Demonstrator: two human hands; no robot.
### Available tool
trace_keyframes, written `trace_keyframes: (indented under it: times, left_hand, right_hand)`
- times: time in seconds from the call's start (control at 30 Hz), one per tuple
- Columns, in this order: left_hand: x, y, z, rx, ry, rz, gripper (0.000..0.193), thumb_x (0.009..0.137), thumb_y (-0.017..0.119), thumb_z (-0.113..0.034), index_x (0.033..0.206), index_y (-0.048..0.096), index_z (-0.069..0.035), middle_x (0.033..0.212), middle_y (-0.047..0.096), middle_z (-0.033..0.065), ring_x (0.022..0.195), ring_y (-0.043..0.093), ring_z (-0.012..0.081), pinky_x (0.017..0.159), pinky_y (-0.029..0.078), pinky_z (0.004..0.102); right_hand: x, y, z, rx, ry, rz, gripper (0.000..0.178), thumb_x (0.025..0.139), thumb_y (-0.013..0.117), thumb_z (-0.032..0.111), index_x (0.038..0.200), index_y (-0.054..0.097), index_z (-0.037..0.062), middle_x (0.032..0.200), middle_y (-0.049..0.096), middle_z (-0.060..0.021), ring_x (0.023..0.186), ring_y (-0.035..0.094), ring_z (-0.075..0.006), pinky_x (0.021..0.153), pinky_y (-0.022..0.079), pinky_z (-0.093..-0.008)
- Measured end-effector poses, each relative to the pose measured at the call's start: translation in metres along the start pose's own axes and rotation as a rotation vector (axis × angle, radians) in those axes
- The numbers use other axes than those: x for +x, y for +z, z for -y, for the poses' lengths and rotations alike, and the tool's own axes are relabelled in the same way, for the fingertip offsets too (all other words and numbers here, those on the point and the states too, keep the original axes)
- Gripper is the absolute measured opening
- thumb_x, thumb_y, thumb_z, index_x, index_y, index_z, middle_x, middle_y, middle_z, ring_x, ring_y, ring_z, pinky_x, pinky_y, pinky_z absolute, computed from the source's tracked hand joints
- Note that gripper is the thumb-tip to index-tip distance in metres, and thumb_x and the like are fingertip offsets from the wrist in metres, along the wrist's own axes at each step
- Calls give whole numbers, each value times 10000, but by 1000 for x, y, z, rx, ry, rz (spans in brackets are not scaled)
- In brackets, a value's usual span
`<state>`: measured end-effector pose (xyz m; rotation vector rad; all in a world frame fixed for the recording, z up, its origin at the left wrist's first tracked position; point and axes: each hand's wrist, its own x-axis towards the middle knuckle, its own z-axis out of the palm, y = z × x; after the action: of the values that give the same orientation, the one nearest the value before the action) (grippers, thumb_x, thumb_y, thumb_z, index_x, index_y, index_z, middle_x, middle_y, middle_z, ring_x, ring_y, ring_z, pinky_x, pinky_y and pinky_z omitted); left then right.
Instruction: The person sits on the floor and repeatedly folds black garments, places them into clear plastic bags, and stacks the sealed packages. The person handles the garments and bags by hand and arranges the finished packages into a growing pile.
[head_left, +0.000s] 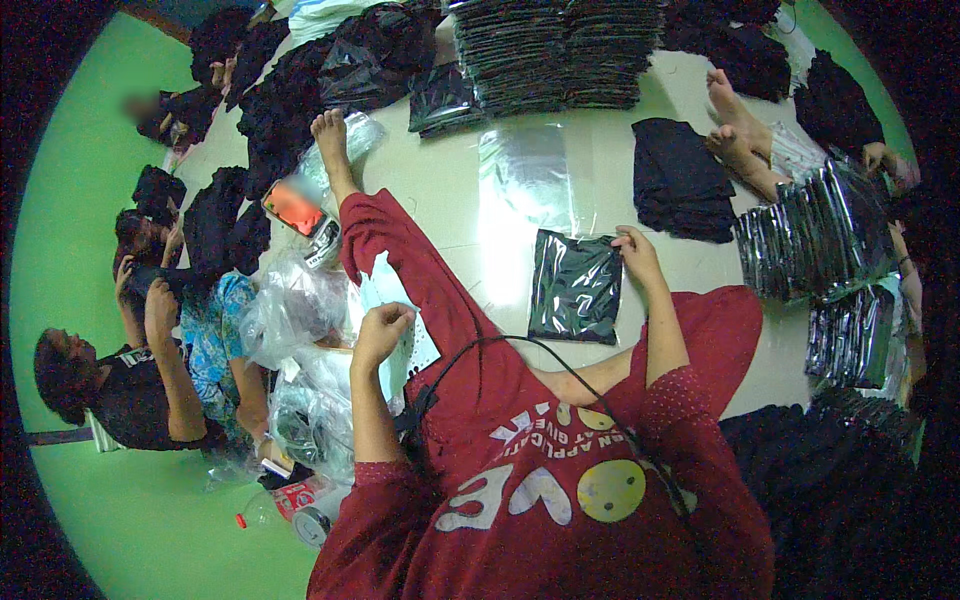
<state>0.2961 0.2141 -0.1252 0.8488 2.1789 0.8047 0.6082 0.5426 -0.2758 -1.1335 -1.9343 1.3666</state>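
A folded black garment in a clear plastic bag [575, 287] lies flat on the floor before me. At the bag's upper right corner is my right hand [640, 255], its fingers closed on the plastic edge. My left hand [382, 332] is closed in a pinch over my leg; whatever it may hold is too small to make out. Beneath and beside that hand, a pale blue sheet with small dark marks [418, 345] rests on my red trouser leg. Beyond the bagged garment, a stack of flat clear plastic bags [525, 178] lies on the floor.
Folded black garments [682, 180] lie right of the clear bags. Tall stacks of bagged garments [555, 55] stand at the back, more bagged garments [815, 235] at the right. Crumpled plastic [295, 320] and a bottle [270, 508] are at left. Co-workers sit at both sides. A black cable [540, 343] crosses my lap.
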Motion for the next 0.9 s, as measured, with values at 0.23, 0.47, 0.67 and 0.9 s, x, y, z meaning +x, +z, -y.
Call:
trace_keyframes:
  times: [0.23,0.47,0.67,0.9]
  left_hand:
    - [2,-1,2,-35,-42,43,136,782,585,-99,800,628,29,681,618,39,618,542,85,583,432,238]
    - [4,-3,1,-87,-51,57,120,768,586,-95,775,621,19,652,601,22,603,522,68,569,420,223]
    - [0,17,-11,503,87,-194,246,756,540,-225,774,581,17,735,621,167,683,604,285,624,454,355]
    - [12,-10,-10,-334,-279,-371,157,857,460,-145,790,500,-9,662,548,76,520,534,117,441,422,268]
  right_hand:
    - [-1,0,0,-28,6,-5,304,836,414,3,1122,516,23,859,633,-69,739,548,-114,695,440,-234]
    - [-2,-1,5,-40,56,-7,318,830,409,-1,1131,510,18,871,631,-73,765,554,-119,720,440,-237]
    - [-2,0,3,-5,58,-1,315,837,407,10,1136,506,20,878,630,-76,763,554,-125,721,446,-249]
    - [-1,0,0,-12,10,-13,300,834,439,43,1123,519,46,852,640,-73,772,571,-140,707,446,-255]
